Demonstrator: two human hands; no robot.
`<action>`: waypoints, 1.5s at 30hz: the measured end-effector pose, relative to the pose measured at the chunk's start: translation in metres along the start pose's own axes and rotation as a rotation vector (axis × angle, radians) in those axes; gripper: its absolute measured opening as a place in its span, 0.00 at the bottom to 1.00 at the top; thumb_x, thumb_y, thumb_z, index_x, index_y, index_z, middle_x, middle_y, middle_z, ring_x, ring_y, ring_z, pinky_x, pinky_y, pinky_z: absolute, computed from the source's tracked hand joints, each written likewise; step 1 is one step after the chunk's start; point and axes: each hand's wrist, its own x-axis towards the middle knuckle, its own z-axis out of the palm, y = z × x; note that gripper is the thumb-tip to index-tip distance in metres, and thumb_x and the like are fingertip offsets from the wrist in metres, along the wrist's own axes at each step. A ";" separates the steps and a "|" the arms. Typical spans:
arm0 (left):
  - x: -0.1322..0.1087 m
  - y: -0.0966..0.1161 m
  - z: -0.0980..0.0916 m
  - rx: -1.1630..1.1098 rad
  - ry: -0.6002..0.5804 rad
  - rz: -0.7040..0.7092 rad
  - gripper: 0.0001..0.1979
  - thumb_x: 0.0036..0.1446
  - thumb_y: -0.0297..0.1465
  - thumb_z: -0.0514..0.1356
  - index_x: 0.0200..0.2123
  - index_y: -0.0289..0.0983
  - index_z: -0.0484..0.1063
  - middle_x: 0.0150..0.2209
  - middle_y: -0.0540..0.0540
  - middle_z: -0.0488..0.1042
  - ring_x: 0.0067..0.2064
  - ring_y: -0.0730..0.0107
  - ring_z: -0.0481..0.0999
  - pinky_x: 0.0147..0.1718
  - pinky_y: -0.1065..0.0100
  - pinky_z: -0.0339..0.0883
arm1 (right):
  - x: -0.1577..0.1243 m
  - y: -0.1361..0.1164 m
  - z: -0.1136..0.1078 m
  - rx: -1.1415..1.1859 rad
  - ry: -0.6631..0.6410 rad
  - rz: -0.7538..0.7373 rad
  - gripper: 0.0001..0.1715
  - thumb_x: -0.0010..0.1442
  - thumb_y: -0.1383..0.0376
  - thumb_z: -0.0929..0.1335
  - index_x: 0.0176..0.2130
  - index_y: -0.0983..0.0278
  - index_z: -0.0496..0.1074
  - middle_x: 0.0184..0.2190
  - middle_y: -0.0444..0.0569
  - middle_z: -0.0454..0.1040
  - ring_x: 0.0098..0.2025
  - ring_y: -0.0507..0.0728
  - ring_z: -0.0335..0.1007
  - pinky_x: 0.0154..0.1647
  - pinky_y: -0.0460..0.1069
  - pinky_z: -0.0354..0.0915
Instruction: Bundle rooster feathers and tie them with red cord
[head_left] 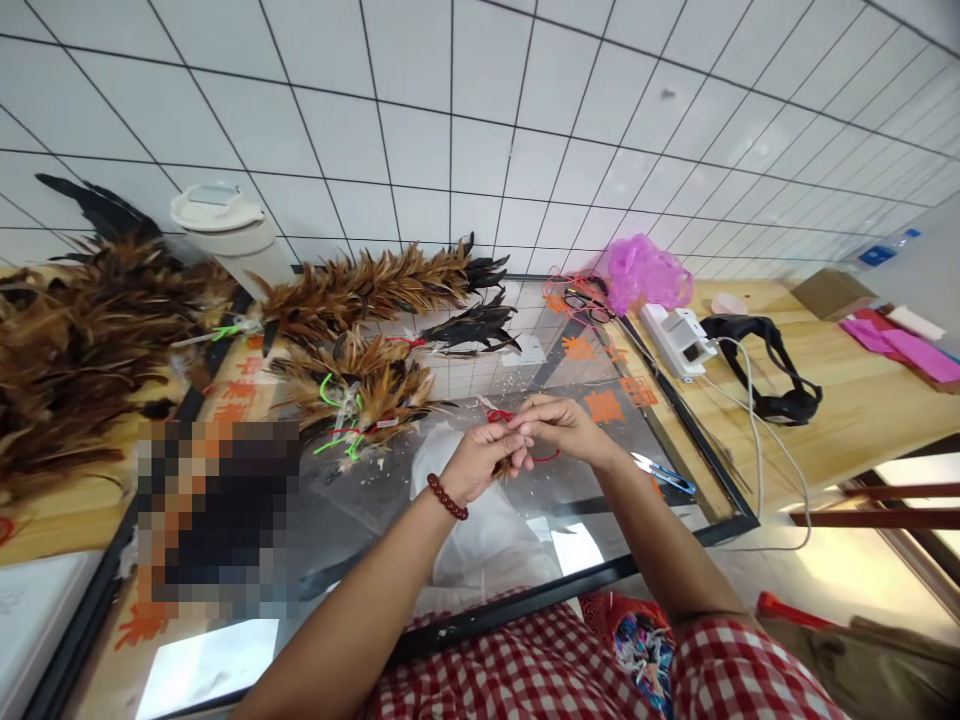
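My left hand (pixel 480 462), a dark red bead bracelet (pixel 448 498) on its wrist, is closed in a pinch at the middle of the glass tabletop. Small brown feather tips (pixel 501 470) show just below its fingers. My right hand (pixel 559 425) meets it from the right, thumb and fingertips pressed together. Thin red cord (pixel 498 415) loops behind and around both hands; where it runs between the fingers is hidden. To the left lies a bunch of brown feathers (pixel 375 375) with bright green ties (pixel 351 440). Blue-handled thread snips (pixel 664 473) rest right of my right forearm.
A long feather strand (pixel 375 285), black feathers (pixel 474 325) and a white canister (pixel 229 235) stand or lie toward the tiled wall. A large feather pile (pixel 67 370) covers the left. Rightward are a pink plastic bag (pixel 649 272), a white power strip (pixel 677 342) and a black strap (pixel 780 385).
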 end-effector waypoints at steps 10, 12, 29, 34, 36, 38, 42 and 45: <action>0.004 -0.003 0.003 0.040 0.010 0.064 0.18 0.41 0.41 0.70 0.25 0.33 0.71 0.21 0.49 0.69 0.25 0.73 0.71 0.19 0.73 0.63 | -0.013 -0.010 0.026 -0.435 0.290 -0.080 0.16 0.65 0.60 0.61 0.32 0.63 0.72 0.32 0.50 0.73 0.36 0.54 0.69 0.40 0.49 0.66; 0.003 -0.004 0.004 0.076 0.017 0.084 0.17 0.42 0.41 0.69 0.25 0.32 0.72 0.20 0.49 0.68 0.24 0.73 0.71 0.18 0.74 0.61 | -0.019 -0.014 0.023 -0.439 0.294 -0.070 0.14 0.64 0.61 0.62 0.33 0.63 0.73 0.32 0.50 0.74 0.37 0.54 0.69 0.40 0.49 0.66; 0.012 0.011 -0.019 0.139 0.373 0.449 0.15 0.47 0.41 0.66 0.28 0.33 0.74 0.26 0.47 0.73 0.25 0.76 0.71 0.21 0.74 0.63 | -0.151 0.016 -0.043 -1.062 0.442 0.705 0.11 0.64 0.63 0.59 0.42 0.65 0.67 0.30 0.53 0.75 0.32 0.60 0.73 0.32 0.49 0.61; 0.014 0.011 -0.023 0.140 0.450 0.483 0.16 0.46 0.41 0.66 0.28 0.33 0.74 0.25 0.48 0.72 0.25 0.76 0.71 0.20 0.75 0.63 | -0.101 -0.008 -0.004 -0.892 0.285 0.483 0.24 0.63 0.57 0.62 0.56 0.63 0.62 0.36 0.52 0.78 0.36 0.59 0.76 0.33 0.48 0.61; 0.014 0.013 -0.023 0.152 0.465 0.501 0.16 0.46 0.41 0.66 0.28 0.33 0.74 0.25 0.48 0.72 0.24 0.76 0.70 0.20 0.75 0.62 | -0.083 -0.013 0.010 -0.903 0.187 0.429 0.24 0.61 0.54 0.65 0.54 0.59 0.67 0.35 0.50 0.79 0.36 0.59 0.76 0.33 0.48 0.61; 0.013 0.016 -0.022 0.156 0.475 0.512 0.16 0.46 0.42 0.66 0.27 0.33 0.74 0.25 0.48 0.72 0.24 0.76 0.70 0.20 0.75 0.62 | -0.067 -0.016 0.021 -0.933 0.145 0.418 0.21 0.60 0.51 0.65 0.49 0.58 0.71 0.35 0.49 0.80 0.36 0.58 0.76 0.33 0.47 0.60; 0.013 0.021 -0.020 0.126 0.480 0.518 0.16 0.45 0.42 0.67 0.27 0.33 0.74 0.24 0.48 0.72 0.24 0.76 0.70 0.20 0.75 0.62 | -0.038 -0.015 0.036 -1.042 0.139 0.485 0.23 0.59 0.46 0.64 0.43 0.59 0.73 0.33 0.51 0.79 0.37 0.60 0.76 0.32 0.47 0.59; 0.014 0.023 -0.025 0.138 0.502 0.539 0.17 0.44 0.42 0.67 0.27 0.33 0.74 0.24 0.48 0.73 0.24 0.76 0.70 0.19 0.75 0.61 | -0.028 -0.008 0.039 -1.103 0.104 0.497 0.16 0.62 0.54 0.63 0.40 0.60 0.73 0.34 0.51 0.79 0.35 0.59 0.75 0.31 0.47 0.58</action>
